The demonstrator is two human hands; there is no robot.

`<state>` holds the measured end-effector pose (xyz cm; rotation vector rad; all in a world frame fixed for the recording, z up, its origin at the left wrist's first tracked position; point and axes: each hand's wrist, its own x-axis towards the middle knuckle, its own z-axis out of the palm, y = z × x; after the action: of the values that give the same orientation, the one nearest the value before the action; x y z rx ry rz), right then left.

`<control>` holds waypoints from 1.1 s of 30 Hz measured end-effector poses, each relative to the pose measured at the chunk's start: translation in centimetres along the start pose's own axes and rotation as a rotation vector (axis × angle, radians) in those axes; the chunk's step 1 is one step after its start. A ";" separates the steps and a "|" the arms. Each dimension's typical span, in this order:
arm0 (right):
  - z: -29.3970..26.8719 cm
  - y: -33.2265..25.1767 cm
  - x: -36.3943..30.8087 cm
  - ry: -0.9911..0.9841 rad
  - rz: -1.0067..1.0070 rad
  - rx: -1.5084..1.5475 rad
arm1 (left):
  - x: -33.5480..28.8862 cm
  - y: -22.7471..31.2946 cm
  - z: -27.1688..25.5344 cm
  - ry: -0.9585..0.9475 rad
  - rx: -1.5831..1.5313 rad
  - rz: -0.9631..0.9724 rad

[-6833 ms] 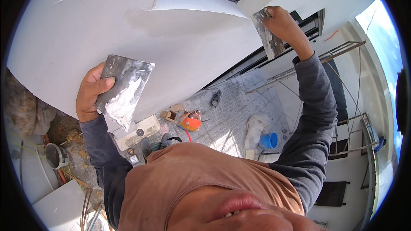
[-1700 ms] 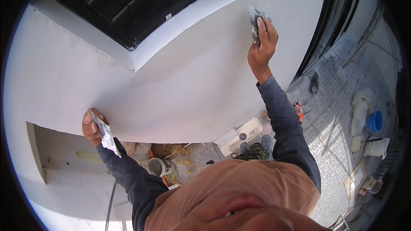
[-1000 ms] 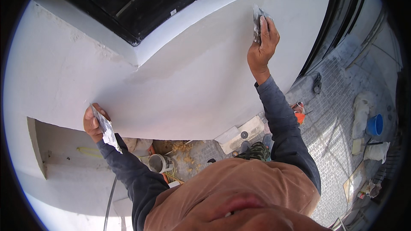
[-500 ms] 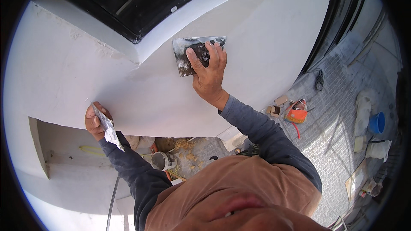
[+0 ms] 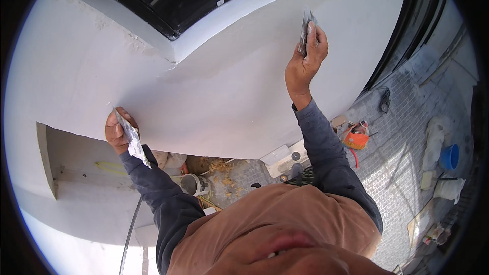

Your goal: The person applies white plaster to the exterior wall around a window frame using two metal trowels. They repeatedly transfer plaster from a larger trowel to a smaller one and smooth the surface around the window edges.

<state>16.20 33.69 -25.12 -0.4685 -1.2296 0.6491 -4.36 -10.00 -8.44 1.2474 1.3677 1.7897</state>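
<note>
- Swinging up and to the right: the right hand (image 5: 307, 66) now sits high on the pale wall (image 5: 224, 104), whereas half a second ago it was lower and further left, under the window (image 5: 198, 1).
- Right grip: fingers and thumb closed around a scraper (image 5: 304, 40).
- That scraper is now turned nearly edge-on to the camera; its broad face showed in the frame just before.
- Contact: blade looks to be at the wall or just off it, but edge-on like this I can't tell which.
- Meaning for the work: likely the turn between two passes, or the start of another; wall coating looks still under way.
- Left grip: the left hand (image 5: 117, 130) is closed on a second scraper (image 5: 125, 126), also tilted, out near the lower left of the wall face.
- White paste (image 5: 136, 148) lies heaped along that blade, thickest toward the lower end. Supply not used up, so there's probably enough for more spreading.
- Left hand has barely shifted; right does the moving.
- Wall state: a grayer band (image 5: 247, 33) runs below the window ledge (image 5: 232, 15), with smoother, lighter surface under it.
- Around: gray bucket (image 5: 191, 185) below the wall, orange bag (image 5: 355, 138) on the paved floor (image 5: 384, 178), blue bucket (image 5: 449, 157) well off to the right. Neither hand is near these.
</note>
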 end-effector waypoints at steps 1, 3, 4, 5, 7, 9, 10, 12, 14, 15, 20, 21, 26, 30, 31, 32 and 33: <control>0.1 1.1 1.5 0.016 0.036 -0.042 | 0.0 0.0 0.0 -0.027 -0.007 -0.007; 0.9 2.1 3.3 0.049 0.047 -0.119 | 0.1 0.1 -0.2 -0.041 -0.012 -0.002; 1.1 2.1 3.7 0.060 0.062 -0.156 | 0.1 0.0 -0.3 -0.026 -0.010 0.011; 1.4 1.7 3.7 0.045 0.062 -0.157 | 0.1 -0.1 -0.5 -0.033 -0.030 0.012; 2.1 0.2 2.8 0.017 -0.014 -0.183 | 0.0 -0.3 -0.8 -0.014 -0.011 0.043; 3.1 -1.7 1.0 -0.021 -0.083 -0.155 | 0.2 -0.4 -1.3 -0.075 0.001 0.067; 3.3 -2.6 0.0 -0.060 -0.097 -0.145 | 0.5 -0.5 -1.6 -0.136 0.013 0.084; 3.6 -4.2 -2.4 -0.158 -0.143 -0.170 | 0.8 -0.5 -2.0 -0.208 0.034 0.106; 3.6 -5.5 -4.8 -0.251 -0.178 -0.150 | 0.9 -0.5 -2.1 -0.228 0.047 0.117; 3.8 -6.0 -5.9 -0.260 -0.215 -0.138 | 0.9 -0.5 -2.1 -0.238 0.050 0.121; 1.6 -7.4 -10.7 -0.479 -0.365 -0.132 | 1.0 -0.4 -1.1 -0.239 0.047 0.136; 0.7 -7.5 -11.3 -0.507 -0.408 -0.125 | 1.0 -0.4 -0.9 -0.236 0.052 0.138; -3.7 -5.7 -10.8 -0.517 -0.283 -0.038 | 0.7 -0.4 0.0 -0.096 -0.036 0.110; -2.3 -1.8 -6.7 -0.230 0.007 0.022 | 0.3 -0.5 -0.2 -0.059 -0.085 0.056; -1.8 -1.0 -5.7 -0.181 0.061 0.028 | 0.2 -0.6 -0.3 -0.070 -0.106 0.049; -1.3 -0.5 -4.9 -0.144 0.075 -0.011 | 0.2 -0.5 -0.5 -0.059 -0.059 0.063; -0.7 -0.1 -4.2 -0.114 0.093 -0.044 | 0.2 -0.6 -0.6 -0.031 -0.046 0.083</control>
<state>16.10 30.74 -28.24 -0.5342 -1.3378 0.7369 -5.05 -9.92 -9.02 1.3194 1.2681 1.8388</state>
